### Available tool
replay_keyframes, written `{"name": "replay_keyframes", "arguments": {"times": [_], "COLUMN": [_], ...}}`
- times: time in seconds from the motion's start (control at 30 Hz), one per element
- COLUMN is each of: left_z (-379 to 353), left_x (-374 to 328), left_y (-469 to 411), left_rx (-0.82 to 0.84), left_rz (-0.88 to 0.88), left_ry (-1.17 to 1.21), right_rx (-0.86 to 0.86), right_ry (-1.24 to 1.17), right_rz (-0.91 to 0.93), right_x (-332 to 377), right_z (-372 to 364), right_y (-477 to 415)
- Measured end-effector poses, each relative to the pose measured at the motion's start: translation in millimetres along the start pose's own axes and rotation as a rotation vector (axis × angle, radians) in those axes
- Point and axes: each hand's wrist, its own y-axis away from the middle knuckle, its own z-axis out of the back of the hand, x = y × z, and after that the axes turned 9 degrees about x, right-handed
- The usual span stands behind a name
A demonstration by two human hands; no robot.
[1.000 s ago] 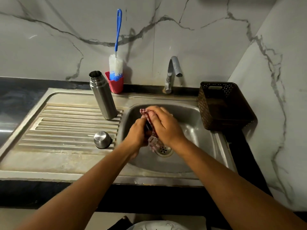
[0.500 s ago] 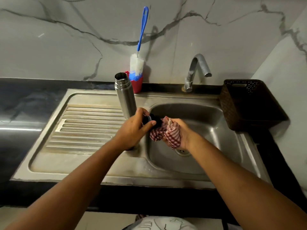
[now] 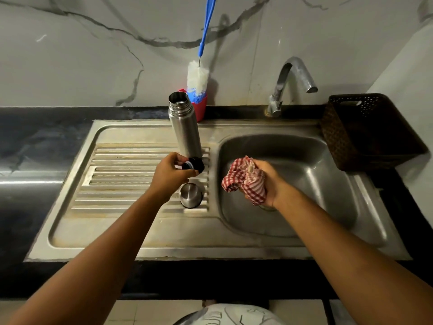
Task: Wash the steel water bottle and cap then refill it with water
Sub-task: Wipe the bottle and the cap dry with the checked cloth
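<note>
On the drainboard: the steel water bottle (image 3: pixel 185 130) stands upright and uncapped at the back of the ribs, just in front of the red cup (image 3: pixel 202 110). Its steel outer cap (image 3: pixel 191 195) sits closed end up, nearer the person, close to the basin's rim.
Left hand (image 3: pixel 167 174): thumb and fingers pinch the black inner stopper (image 3: pixel 195 164), holding it over the ribs beside the bottle's base. Whether stopper and bottle touch, I cannot tell.
Right hand (image 3: pixel 266 184): fingers curled round a bunched red-checked cloth (image 3: pixel 241 180), held over the sink basin (image 3: pixel 316 160).
Change: a second ago both hands were locked together low over the drain, with the cloth wrapped about the stopper. Half a second ago they were parting at the basin's left rim. Now the stopper is clear of the cloth and out over the drainboard, while the cloth has stayed over the basin.
Meaning: the wiping of the stopper looks finished, and it is probably about to be set down by the other parts.
Tap (image 3: pixel 291 78): no water seen running.
Bottle brush (image 3: pixel 198 77): upright in the red cup, untouched.
Basket (image 3: pixel 370 137): dark and perforated, right of the basin.
Still ahead, by my reading: the refill, since the bottle stands apart from the tap with its mouth open.
</note>
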Motion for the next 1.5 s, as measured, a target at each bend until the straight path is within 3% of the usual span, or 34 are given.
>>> {"name": "replay_keyframes", "arguments": {"times": [0.13,0.23,0.63,0.73,0.83,0.93,1.07,1.2,1.33,1.4,1.5], "left_z": [0.9,-1.7,-4.5,-6.3,-24.4,-59.5,-118.1,-177.3,-231.1,-261.6,-306.8], "left_x": [4.7,5.8,12.1,6.5,-9.2,-44.1,-109.0,-153.8,-203.8,-223.7,-244.6], "left_y": [-11.9,-20.6,-19.0,-8.7,5.0,9.2,16.2,3.7,-19.2,-37.5,-69.5], "left_rx": [-0.028,-0.024,-0.006,-0.08,-0.177,-0.019,0.433,0.545,0.624,0.596,0.527], "left_rz": [-0.063,-0.093,-0.136,-0.148,-0.273,-0.382,-0.241,-0.278,-0.251,-0.287,-0.392], "left_ry": [-0.314,-0.423,-0.606,-0.653,-0.603,-0.309,0.157,0.159,0.339,0.263,-0.039], "right_rx": [-0.038,-0.062,-0.118,-0.124,-0.124,-0.154,-0.191,-0.287,-0.457,-0.569,-0.731], "right_ry": [0.001,0.027,-0.007,-0.001,0.005,0.009,0.002,0.043,0.341,0.442,0.624], "right_rz": [-0.011,-0.032,-0.034,-0.032,-0.01,0.068,0.203,0.321,0.442,0.468,0.465], "right_x": [-3.9,-7.8,-6.1,-1.4,9.6,29.3,66.7,111.8,156.1,175.2,196.7], "right_z": [1.7,6.3,13.9,14.3,19.4,33.7,66.3,111.0,165.6,192.6,227.6], "right_y": [-4.1,-7.8,-14.4,-13.7,-5.4,7.4,31.3,64.5,96.5,104.0,103.1]}}
